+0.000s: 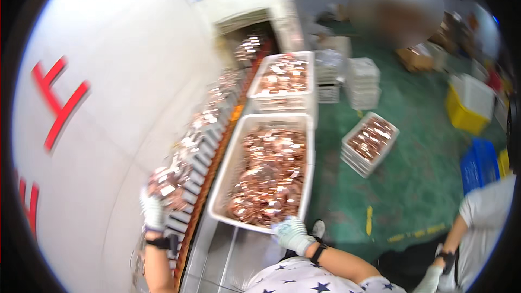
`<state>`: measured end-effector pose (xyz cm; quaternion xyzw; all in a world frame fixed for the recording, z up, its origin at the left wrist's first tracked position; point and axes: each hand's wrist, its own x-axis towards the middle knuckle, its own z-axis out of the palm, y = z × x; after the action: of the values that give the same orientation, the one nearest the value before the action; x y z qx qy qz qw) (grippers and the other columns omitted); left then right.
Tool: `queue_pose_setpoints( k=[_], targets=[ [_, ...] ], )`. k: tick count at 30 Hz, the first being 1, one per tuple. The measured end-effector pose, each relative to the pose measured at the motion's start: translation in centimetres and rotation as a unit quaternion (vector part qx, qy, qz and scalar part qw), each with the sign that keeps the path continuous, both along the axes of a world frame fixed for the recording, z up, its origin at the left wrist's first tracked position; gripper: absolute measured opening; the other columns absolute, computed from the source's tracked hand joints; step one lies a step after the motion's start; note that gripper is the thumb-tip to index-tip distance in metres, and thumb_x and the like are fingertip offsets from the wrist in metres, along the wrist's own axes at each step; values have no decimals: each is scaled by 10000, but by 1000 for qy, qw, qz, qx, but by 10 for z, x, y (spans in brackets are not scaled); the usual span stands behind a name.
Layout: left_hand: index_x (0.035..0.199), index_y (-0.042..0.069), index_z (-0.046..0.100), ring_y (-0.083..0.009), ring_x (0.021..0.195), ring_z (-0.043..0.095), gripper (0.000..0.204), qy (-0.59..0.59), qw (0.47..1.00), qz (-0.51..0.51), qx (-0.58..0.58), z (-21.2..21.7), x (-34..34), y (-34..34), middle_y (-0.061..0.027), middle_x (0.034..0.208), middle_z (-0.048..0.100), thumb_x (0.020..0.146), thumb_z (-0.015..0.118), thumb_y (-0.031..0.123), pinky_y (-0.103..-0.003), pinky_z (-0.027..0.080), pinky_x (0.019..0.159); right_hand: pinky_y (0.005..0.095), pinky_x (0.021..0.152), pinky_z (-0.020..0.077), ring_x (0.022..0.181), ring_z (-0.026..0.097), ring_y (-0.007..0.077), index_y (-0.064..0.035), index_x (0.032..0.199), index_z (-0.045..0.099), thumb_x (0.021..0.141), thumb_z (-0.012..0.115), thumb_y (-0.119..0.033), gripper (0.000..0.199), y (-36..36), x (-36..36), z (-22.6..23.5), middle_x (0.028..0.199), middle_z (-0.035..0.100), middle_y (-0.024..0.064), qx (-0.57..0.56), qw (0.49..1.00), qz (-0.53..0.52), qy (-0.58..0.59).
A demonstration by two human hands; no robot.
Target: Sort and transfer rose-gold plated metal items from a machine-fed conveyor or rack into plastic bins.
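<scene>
My left hand (153, 212), in a white glove with a black wristband, is at a cluster of shiny copper-coloured pieces (169, 187) on the roller conveyor (194, 191). Blur smears its fingers, so their grip is unclear. My right hand (293, 235), also gloved, is closed over the near right corner of a white basket (311, 176). That basket is heaped with similar shiny copper-coloured metal pieces (268, 179), too blurred to name exactly. More of these pieces lie along the rollers up to a machine opening (255, 40).
A second filled white basket (254, 93) stands beyond the near one. On the green floor are a stack of white trays (347, 157), other white stacks (363, 84), a yellow bin (467, 108) and a blue crate (480, 168). At lower right stands a person in grey (488, 222).
</scene>
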<state>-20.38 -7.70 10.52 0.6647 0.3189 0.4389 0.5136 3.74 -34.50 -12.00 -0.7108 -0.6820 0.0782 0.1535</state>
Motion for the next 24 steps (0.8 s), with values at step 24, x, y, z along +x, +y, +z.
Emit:
queue_pose_setpoints(
  k=[24],
  targets=[
    [1307,154,634,-286,1157,652,392,-10,922,198,-333,-134,8,220,-80,1271,684,970,619,353,-535,498,985,436,759,486,775,668,286,-108,984,639,866,657,-401,317,-6,6,28,821,704,101,-2,999,41,-26]
  ],
)
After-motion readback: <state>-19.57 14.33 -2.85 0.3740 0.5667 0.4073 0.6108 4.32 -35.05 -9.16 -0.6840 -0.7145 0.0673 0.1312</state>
